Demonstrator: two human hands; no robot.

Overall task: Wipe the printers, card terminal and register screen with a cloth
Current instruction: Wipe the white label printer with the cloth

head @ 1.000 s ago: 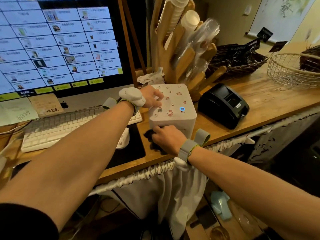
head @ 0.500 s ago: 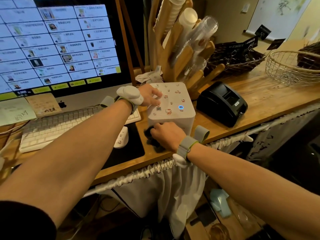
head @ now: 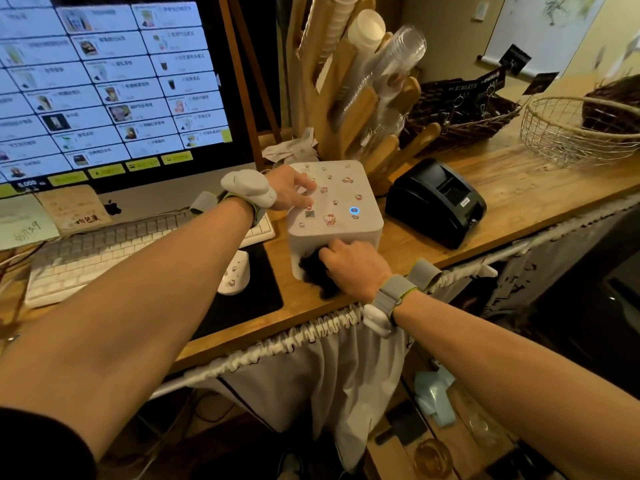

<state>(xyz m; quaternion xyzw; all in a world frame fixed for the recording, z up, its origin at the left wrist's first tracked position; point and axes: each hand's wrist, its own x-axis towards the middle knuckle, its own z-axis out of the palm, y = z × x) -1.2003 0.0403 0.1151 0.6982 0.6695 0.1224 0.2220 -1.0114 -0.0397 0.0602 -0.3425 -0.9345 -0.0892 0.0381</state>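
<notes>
- right hand (head: 356, 268): fingers curled round a dark cloth (head: 313, 273), bunched under the fingertips and spilling out to the left of and below the knuckles.
- cloth is pressed against the near face of the white printer (head: 343, 202), at its lower left corner; the bottom of the wad touches the wooden counter (head: 519, 192).
- left hand (head: 292, 188): fingers spread and fairly straight, resting flat on the printer's top at its far left side, gripping nothing.
- white printer sits between the two hands: top under the left palm, front against the right hand's cloth. Cartoon stickers and a lit blue ring (head: 354, 210) are on its top, right of the left fingertips.
- black printer (head: 436, 202): on the counter just right of the white one, beyond and right of the right hand, untouched.
- register screen (head: 104, 88): lit with a menu grid, up and left of the left hand, apart from both hands.
- white keyboard (head: 104, 251) runs under the left forearm; a white mouse (head: 235, 275) on a black pad (head: 249, 306) lies left of the cloth.
- wooden cup rack (head: 332, 81) is behind the left hand; a wire basket (head: 571, 133) is far right of both hands.
- both wrists wear grey bands.
</notes>
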